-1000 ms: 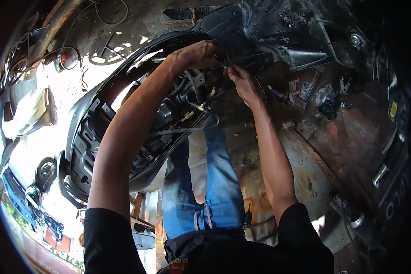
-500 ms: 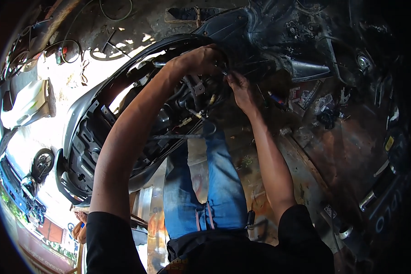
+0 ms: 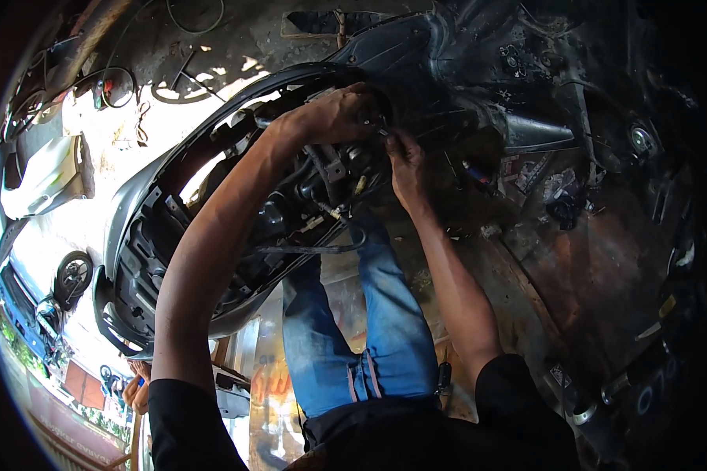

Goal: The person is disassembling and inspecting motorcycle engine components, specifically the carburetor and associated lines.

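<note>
In front of me stands a dark scooter (image 3: 137, 235) with its upper body uncovered and its frame, hoses and wiring showing. My left hand (image 3: 344, 114) reaches over the opening, closed, its fingers curled at the far end; what they grip is hidden in shade. Close against it on the right, my right hand (image 3: 407, 157) is closed in a pinch. A small shiny metal piece (image 3: 383, 130) shows at its fingertips, between the two hands; its kind is too small to tell. Below them are a yellowish connector (image 3: 360, 185) and a black hose (image 3: 306, 250) near my knee.
Panels and metal parts (image 3: 538, 133) lie in the dark at right, with a bluish-handled tool (image 3: 476, 171) nearer. A long wooden strip (image 3: 530, 286) lies on the floor. At left are a pale body panel (image 3: 51, 177), a wheel (image 3: 74, 275) and another person's hands (image 3: 139, 385).
Both hands stay together at the same spot, with my left wrist slightly lower. My legs and the view have shifted a little.
</note>
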### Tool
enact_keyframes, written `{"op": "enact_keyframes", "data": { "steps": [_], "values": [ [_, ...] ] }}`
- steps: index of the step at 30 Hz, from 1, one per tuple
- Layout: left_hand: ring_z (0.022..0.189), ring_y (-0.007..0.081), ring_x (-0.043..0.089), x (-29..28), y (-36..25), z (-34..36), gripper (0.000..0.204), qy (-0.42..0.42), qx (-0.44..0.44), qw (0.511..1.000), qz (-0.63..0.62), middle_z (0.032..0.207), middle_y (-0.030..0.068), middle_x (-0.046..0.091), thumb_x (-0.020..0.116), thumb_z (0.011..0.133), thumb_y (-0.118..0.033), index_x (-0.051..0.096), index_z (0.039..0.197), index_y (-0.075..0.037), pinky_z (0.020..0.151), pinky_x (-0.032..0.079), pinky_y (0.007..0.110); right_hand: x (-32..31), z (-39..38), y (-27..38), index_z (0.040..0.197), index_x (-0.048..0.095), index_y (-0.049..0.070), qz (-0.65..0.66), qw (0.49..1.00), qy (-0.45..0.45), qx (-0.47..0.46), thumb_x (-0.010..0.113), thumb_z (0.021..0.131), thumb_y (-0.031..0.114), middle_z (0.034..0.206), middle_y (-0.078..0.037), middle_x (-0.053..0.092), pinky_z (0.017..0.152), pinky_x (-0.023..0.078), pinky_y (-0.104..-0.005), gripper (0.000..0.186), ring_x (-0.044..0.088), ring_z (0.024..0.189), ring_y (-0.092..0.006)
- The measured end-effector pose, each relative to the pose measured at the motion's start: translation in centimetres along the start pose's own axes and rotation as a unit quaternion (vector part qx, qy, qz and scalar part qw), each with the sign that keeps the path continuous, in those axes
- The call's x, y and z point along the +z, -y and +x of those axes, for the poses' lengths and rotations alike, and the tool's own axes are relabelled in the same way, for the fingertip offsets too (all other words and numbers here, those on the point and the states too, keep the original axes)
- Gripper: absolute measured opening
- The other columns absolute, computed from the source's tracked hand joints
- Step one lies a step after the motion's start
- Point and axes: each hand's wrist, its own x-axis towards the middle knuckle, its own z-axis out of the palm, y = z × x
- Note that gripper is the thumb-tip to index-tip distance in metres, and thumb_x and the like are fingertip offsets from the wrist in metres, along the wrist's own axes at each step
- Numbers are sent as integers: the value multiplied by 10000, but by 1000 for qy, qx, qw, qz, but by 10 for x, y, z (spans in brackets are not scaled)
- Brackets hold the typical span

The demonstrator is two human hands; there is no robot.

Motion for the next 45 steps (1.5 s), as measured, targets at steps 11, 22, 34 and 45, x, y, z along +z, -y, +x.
{"op": "enact_keyframes", "data": {
  "steps": [11,22,34,45],
  "values": [
    [1393,388,455,4,-8,-5,512,-35,2,999,12,1517,233,447,693,925,-238,572,1360,3,1159,397,447,-11,11,2,1076,676,1,-3,999,36,-1,579,1049,126,918,51,594,764,422,-232,161,485,867,-37],
    [1360,407,477,4,-12,-5,535,-43,-2,999,26,1494,246,463,687,918,-238,552,1379,-2,1147,401,468,-16,15,-5,1131,683,10,25,998,61,17,583,1041,105,951,43,618,803,438,-228,164,513,900,-42],
    [1153,415,624,9,-21,-11,388,-120,38,990,64,1319,239,576,625,928,-225,626,1239,6,969,533,467,-27,24,-20,1127,675,32,57,992,105,42,581,1026,46,944,71,581,815,428,-211,138,504,881,-34],
    [1352,404,488,3,-21,-11,579,-53,-12,997,46,1441,273,490,676,892,-220,515,1386,36,1122,435,449,-29,26,-21,1185,686,46,80,989,116,52,599,1027,63,1006,62,636,840,440,-206,181,534,920,-22]
  ]
}}
